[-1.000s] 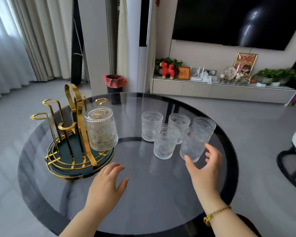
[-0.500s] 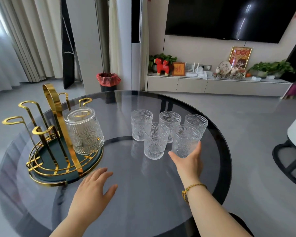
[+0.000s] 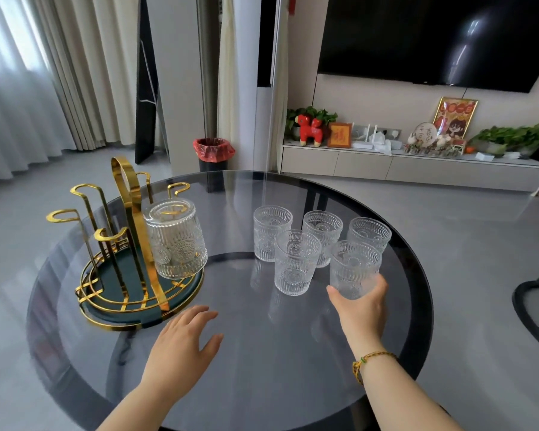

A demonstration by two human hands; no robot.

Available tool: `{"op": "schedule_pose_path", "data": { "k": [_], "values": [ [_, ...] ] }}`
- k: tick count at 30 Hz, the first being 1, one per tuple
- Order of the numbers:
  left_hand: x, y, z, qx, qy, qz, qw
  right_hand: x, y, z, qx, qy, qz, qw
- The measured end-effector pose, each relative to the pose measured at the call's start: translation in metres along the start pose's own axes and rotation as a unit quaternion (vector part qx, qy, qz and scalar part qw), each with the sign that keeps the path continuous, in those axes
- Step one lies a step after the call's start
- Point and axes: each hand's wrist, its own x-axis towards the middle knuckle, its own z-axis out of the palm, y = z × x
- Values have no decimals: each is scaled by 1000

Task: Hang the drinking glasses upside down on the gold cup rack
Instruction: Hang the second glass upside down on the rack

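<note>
A gold cup rack (image 3: 128, 244) with a dark green base stands at the table's left. One embossed glass (image 3: 176, 241) hangs upside down on its near right peg. Several clear embossed glasses stand upright in a cluster right of centre. My right hand (image 3: 360, 309) wraps around the base of the nearest right glass (image 3: 353, 267), thumb on its left side, fingers behind it. That glass still stands on the table. My left hand (image 3: 181, 346) hovers flat with spread fingers just in front of the rack's base, holding nothing.
The round dark glass table (image 3: 262, 368) has its rim close behind the glasses on the right. A black chair frame (image 3: 535, 309) stands at the right. A red-lined bin (image 3: 213, 154) and a TV console (image 3: 411, 166) lie beyond the table.
My right hand has closed in from open fingers beside the glass to a grip around its base. My left hand stays flat near the rack. The camera view has shifted.
</note>
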Motion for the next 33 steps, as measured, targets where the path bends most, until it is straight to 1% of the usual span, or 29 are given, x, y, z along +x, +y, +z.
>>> {"op": "schedule_pose_path", "data": {
  "k": [2,5,7,8,10,12,16,18,20,21,24,28,33],
  "values": [
    [-3,-1,-6,-45,26,-18,998,-4,-3,-10,-15,-13,-50,999],
    [-12,-8,-16,-78,77,-58,992,-6,-22,-26,-66,-21,-167,983],
    [-18,-14,-24,-69,107,-68,989,-5,-43,-35,-116,-26,-271,955],
    [-20,-16,-27,-57,120,-63,989,-3,-55,-38,-150,-32,-323,934],
    [-22,-23,-33,-29,136,-34,990,0,-78,-43,-233,-48,-410,881],
    [-24,-31,-38,-13,150,-28,988,0,-103,-43,-308,-64,-481,818],
    [-23,-49,-44,-33,189,-89,977,-2,-146,-33,-394,-68,-598,695],
    [-19,-61,-47,-37,186,-121,974,-2,-166,-24,-448,-85,-628,630],
    [-12,-74,-50,-35,179,-134,974,0,-180,-12,-509,-135,-631,569],
    [-9,-79,-52,-33,175,-141,974,4,-184,-6,-521,-164,-628,555],
    [2,-92,-53,-25,164,-149,975,8,-204,12,-532,-188,-625,539],
    [7,-102,-47,-9,149,-143,978,10,-239,33,-498,-228,-626,556],
    [8,-105,-44,-19,151,-137,979,16,-275,53,-481,-251,-609,579]
  ]
}}
